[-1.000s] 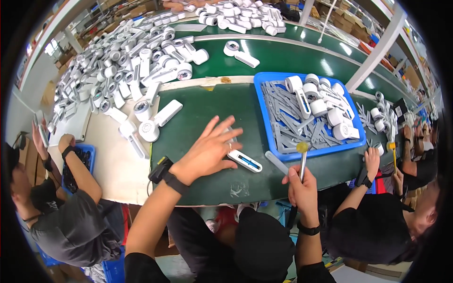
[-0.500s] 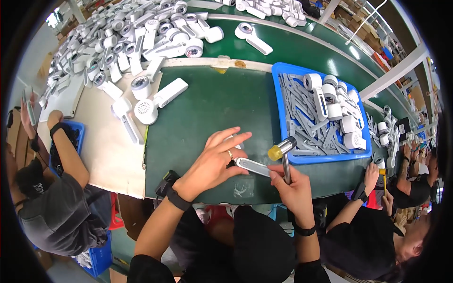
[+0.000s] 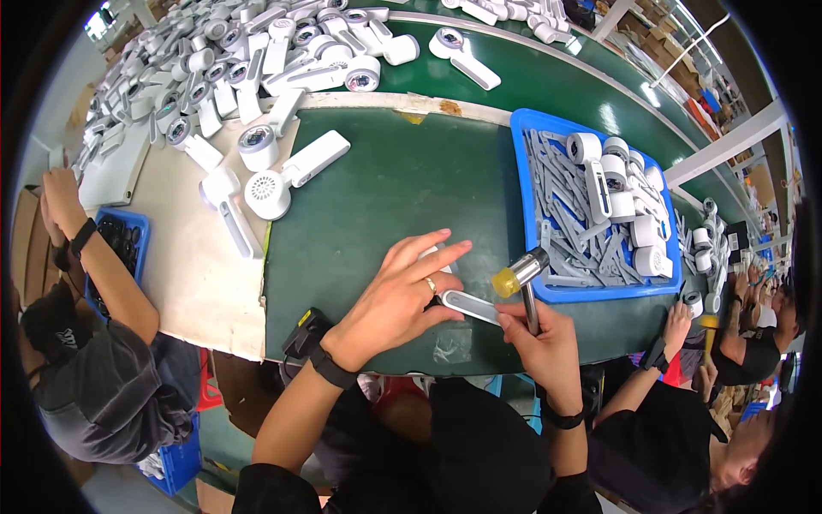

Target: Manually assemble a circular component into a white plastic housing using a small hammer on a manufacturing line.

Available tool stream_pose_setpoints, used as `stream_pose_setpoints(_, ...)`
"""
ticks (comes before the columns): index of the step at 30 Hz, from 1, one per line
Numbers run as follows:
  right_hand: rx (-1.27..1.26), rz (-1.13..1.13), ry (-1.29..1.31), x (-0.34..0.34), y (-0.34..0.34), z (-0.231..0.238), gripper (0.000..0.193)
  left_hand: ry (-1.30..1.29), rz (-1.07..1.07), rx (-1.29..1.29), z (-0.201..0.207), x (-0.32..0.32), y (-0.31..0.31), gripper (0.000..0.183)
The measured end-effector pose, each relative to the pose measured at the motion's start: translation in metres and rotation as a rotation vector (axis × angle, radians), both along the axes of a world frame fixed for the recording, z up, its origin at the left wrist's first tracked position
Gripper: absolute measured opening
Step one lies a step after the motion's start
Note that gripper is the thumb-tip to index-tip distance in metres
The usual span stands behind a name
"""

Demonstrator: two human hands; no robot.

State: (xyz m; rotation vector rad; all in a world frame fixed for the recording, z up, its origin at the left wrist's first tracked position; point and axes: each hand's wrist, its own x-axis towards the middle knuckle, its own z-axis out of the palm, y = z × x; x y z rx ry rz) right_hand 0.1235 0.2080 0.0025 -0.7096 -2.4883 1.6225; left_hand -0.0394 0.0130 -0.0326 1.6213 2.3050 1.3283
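Observation:
A white handheld fan (image 3: 469, 306) lies across my hands just above the green table, its long grey-faced handle pointing right. My left hand (image 3: 390, 300) covers the fan's round head, thumb against the near side and fingers bent over the far side; only a sliver of white shows between them. My right hand (image 3: 548, 347) pinches the handle's far end between thumb and finger. The same hand also grips a small hammer (image 3: 521, 272) by its metal shaft, with the yellow-tipped head raised above the handle.
A blue tray (image 3: 520, 184) of grey strips and white fans stands at the right. Several loose fans (image 3: 267, 194) lie on cardboard at the left, below a large pile (image 3: 223, 60). One fan (image 3: 463, 58) rests on the green belt behind. Co-workers sit on both sides.
The view has shifted slightly; my hands keep nearly the same hold on the fan and hammer. At the far left, a co-worker's hands have come together.

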Motion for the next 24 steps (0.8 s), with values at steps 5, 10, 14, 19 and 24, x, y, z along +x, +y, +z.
stream_pose_setpoints(5,0.037,0.025,-0.074,-0.005,0.004,0.007,0.016,0.068,0.011,0.006,-0.002,-0.001,-0.001,0.036)
stream_pose_setpoints(10,0.051,0.034,-0.089,-0.009,-0.002,0.004,0.015,0.317,0.046,-0.020,-0.013,0.001,-0.013,0.032)
stream_pose_setpoints(14,-0.013,-0.025,-0.122,-0.001,-0.002,0.007,0.013,0.443,0.037,0.032,-0.015,0.002,-0.009,0.031)
stream_pose_setpoints(19,-0.246,-0.066,-0.179,-0.003,0.005,0.003,0.016,0.439,-0.021,0.022,-0.013,-0.004,-0.008,0.027)
stream_pose_setpoints(24,-0.231,-0.027,-0.240,-0.009,0.012,0.006,0.027,0.452,-0.060,0.058,-0.012,-0.010,-0.006,0.022)
